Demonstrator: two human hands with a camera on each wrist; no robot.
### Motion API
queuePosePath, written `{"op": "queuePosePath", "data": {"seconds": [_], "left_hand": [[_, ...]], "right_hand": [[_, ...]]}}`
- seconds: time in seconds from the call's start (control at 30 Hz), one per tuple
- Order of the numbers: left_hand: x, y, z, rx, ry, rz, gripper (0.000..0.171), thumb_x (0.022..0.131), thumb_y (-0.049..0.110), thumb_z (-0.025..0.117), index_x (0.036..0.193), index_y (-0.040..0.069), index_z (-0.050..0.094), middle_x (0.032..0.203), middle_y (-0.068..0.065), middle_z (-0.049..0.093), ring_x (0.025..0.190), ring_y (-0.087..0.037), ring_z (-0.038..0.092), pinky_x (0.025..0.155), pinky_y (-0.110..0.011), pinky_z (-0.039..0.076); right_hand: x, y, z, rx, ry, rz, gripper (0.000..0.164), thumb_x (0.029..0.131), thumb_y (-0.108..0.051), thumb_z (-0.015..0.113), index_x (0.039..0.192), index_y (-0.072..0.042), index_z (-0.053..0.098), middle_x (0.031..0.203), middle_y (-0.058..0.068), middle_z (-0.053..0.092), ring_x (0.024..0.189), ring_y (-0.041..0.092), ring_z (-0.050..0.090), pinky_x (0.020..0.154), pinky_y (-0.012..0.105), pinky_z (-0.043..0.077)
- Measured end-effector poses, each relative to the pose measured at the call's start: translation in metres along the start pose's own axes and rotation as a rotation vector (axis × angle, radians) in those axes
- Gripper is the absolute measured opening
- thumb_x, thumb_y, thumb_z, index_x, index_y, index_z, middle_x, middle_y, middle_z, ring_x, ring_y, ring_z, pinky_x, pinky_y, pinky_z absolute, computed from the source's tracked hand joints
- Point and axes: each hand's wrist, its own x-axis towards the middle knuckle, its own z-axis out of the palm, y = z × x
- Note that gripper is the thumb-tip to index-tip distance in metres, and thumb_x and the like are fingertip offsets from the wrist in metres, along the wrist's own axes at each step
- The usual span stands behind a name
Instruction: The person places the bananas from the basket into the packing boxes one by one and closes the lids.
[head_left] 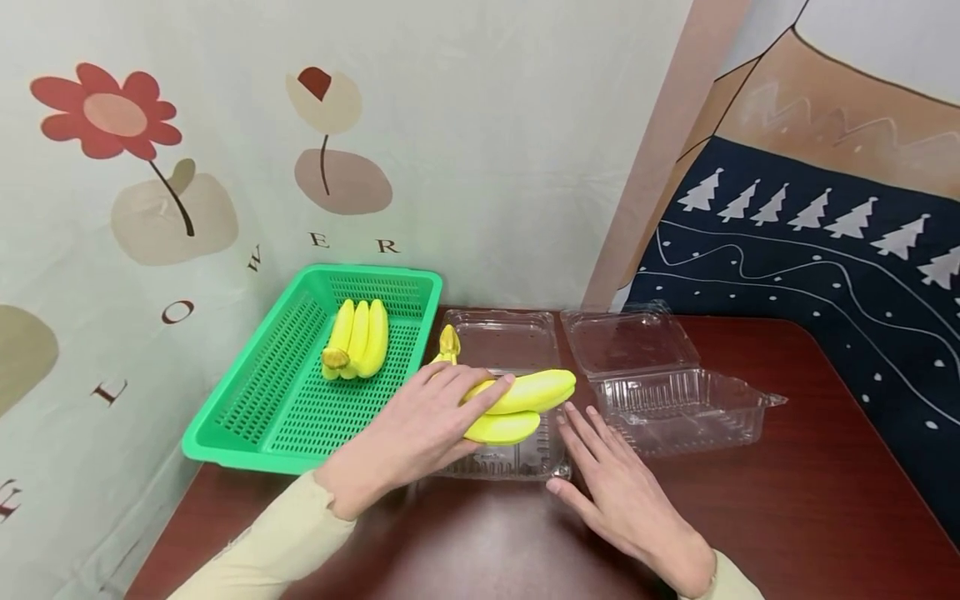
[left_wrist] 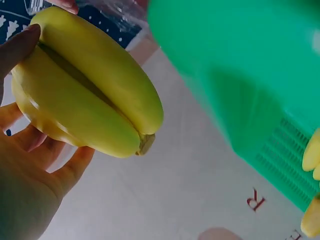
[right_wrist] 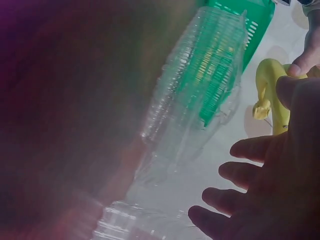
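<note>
My left hand (head_left: 420, 421) grips a bunch of yellow bananas (head_left: 532, 390) over the nearer clear plastic clamshell box (head_left: 510, 471), whose lid lies folded back. The bunch lies sideways, its stem toward the left and the fruit tips toward the right. In the left wrist view, the thumb presses on one side of the bananas (left_wrist: 85, 85) and the fingers curl round the other. My right hand (head_left: 626, 492) holds nothing; its fingers are extended and spread at the right side of that box, just below the banana tips. The right wrist view shows these fingers (right_wrist: 240, 175) apart from the bunch.
At the left, a green perforated basket (head_left: 247, 367) holds another banana bunch (head_left: 360, 337). A second opened clear clamshell box (head_left: 682, 412) stands to the right on the dark red table (head_left: 825, 500). Behind the table hangs a printed curtain (head_left: 510, 167).
</note>
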Motion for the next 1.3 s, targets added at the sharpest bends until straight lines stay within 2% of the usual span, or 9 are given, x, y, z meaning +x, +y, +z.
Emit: {"op": "queuePosePath", "data": {"seconds": [0.17, 0.47, 0.7, 1.07, 1.3], "left_hand": [[0.003, 0.008, 0.011, 0.014, -0.022, -0.008, 0.086, 0.08, 0.042, 0.089, 0.152, 0.015, 0.05, 0.131, -0.006, 0.063, 0.121, -0.025, 0.061, 0.105, -0.048, 0.049], [0.005, 0.019, 0.026, 0.012, -0.049, -0.036, 0.085, 0.082, 0.044, 0.087, 0.152, 0.015, 0.049, 0.13, -0.005, 0.062, 0.12, -0.024, 0.059, 0.107, -0.045, 0.047], [0.001, 0.025, 0.037, -0.002, -0.062, -0.096, 0.082, 0.083, 0.044, 0.086, 0.151, 0.016, 0.05, 0.128, -0.007, 0.063, 0.115, -0.027, 0.06, 0.107, -0.046, 0.047], [-0.006, 0.03, 0.053, 0.003, -0.069, -0.125, 0.086, 0.08, 0.043, 0.089, 0.151, 0.015, 0.05, 0.127, -0.007, 0.062, 0.115, -0.026, 0.06, 0.105, -0.045, 0.049], [-0.008, 0.029, 0.058, 0.01, -0.061, -0.136, 0.085, 0.08, 0.043, 0.089, 0.15, 0.014, 0.05, 0.125, -0.007, 0.063, 0.115, -0.027, 0.06, 0.104, -0.044, 0.05]], "right_hand": [[-0.003, 0.003, 0.005, -0.013, 0.012, -0.006, 0.075, 0.103, -0.054, 0.056, 0.154, -0.001, 0.046, 0.165, 0.015, 0.035, 0.152, 0.038, 0.032, 0.117, 0.056, 0.037], [-0.002, 0.005, 0.009, -0.021, 0.022, -0.006, 0.072, 0.103, -0.051, 0.058, 0.153, 0.001, 0.048, 0.162, 0.017, 0.04, 0.15, 0.039, 0.034, 0.115, 0.057, 0.039], [-0.003, 0.005, 0.011, -0.049, 0.013, -0.002, 0.069, 0.103, -0.048, 0.06, 0.152, 0.0, 0.049, 0.161, 0.017, 0.042, 0.15, 0.039, 0.036, 0.114, 0.057, 0.04], [-0.003, 0.004, 0.013, -0.043, 0.0, 0.019, 0.067, 0.103, -0.043, 0.061, 0.152, 0.0, 0.049, 0.159, 0.017, 0.045, 0.15, 0.038, 0.036, 0.115, 0.058, 0.038], [-0.004, 0.004, 0.014, -0.023, -0.021, 0.035, 0.069, 0.104, -0.045, 0.059, 0.155, -0.002, 0.045, 0.163, 0.015, 0.04, 0.151, 0.036, 0.033, 0.117, 0.057, 0.036]]}}
